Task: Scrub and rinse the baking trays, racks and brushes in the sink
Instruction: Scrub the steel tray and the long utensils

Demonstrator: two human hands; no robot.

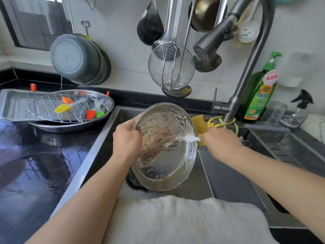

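A dark, glossy table point(35, 155) runs along the left of a steel sink point(219, 173), its wet surface mirroring the window. A pale tiled wall behind carries hanging utensils: a grey basin point(73, 59), a wire skimmer point(171, 67), ladles and a dark spoon. A tall pull-down faucet point(246, 59) arches over the sink, its spray head not running. A green bottle of dish soap point(260, 92) stands just right of the faucet base, with a clear spray bottle point(297, 110) near it. A white towel point(184, 221) lies over the sink's near edge.

On the table at the left, a large round steel tray point(73, 125) holds a rectangular baking tray point(15, 106), which lies tilted across it. A wire rack point(52, 110) rests on top, and several silicone brushes point(64, 107) with yellow, orange and green heads lie on the rack.

Over the sink, a round steel pan point(165, 147) is held tilted, its inside facing the camera and streaked with suds and brownish residue. The left hand point(126, 138) grips the pan's left rim, fingers curled round the edge. The right hand point(221, 140) reaches in from the right, its fingers pinching a small white scrubber point(190, 138) that touches the pan's right inner wall. A yellow sponge-like item point(198, 120) sits behind the pan, near the faucet base.
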